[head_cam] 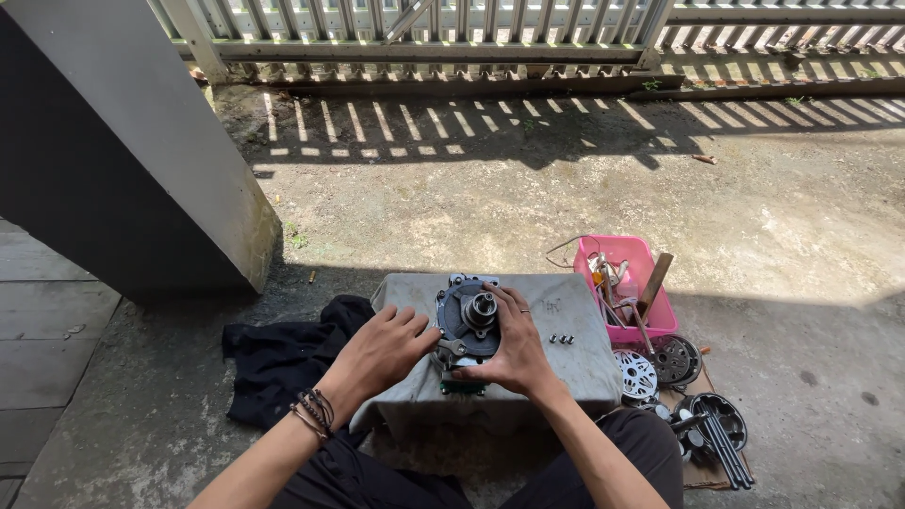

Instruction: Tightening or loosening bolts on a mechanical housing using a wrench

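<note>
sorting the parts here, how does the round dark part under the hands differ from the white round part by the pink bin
The dark round part sits on the cloth-covered block, with both hands on it; the white round part lies untouched on the ground. The dark one has a raised metal hub in the centre; the white one looks flat and slotted. Both are circular.

One pink basket [660,325], three small bolts [561,338] (close together).

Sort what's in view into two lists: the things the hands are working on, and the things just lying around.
In hand:
- round dark motor part, held from both sides by the left hand and right hand
- grey cloth-covered block under it
- three small bolts beside it

Lying about:
- pink tray of tools
- round metal covers
- black cloth
</note>
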